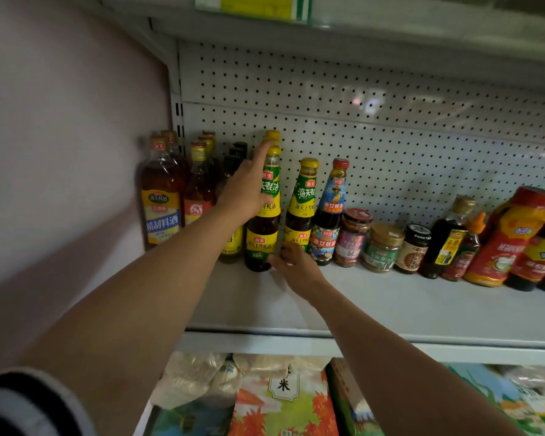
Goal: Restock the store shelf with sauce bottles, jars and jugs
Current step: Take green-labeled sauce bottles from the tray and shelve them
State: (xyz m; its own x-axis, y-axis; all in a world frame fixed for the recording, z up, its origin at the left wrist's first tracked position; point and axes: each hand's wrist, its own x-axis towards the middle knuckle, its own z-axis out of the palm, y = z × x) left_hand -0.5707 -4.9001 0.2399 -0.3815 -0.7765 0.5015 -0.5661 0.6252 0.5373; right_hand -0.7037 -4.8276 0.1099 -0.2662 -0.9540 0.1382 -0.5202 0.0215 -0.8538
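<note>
A dark oyster sauce bottle [265, 221] with a yellow cap and yellow-green label stands upright on the white shelf [390, 306]. My left hand [249, 187] lies against its left side, fingers straight up toward the neck. My right hand [293, 265] touches the foot of that bottle with the thumb, and its fingers curl at the base of a second matching oyster sauce bottle [302, 209] just to the right. More yellow-capped bottles stand behind the first one.
Amber cooking wine bottles [162, 196] fill the shelf's left end by the wall. To the right stand a blue-labelled sauce bottle [329, 215], three small jars [381, 248] and red-labelled bottles [504, 240]. Pegboard backs the shelf. Bagged goods [280, 401] lie on the shelf below.
</note>
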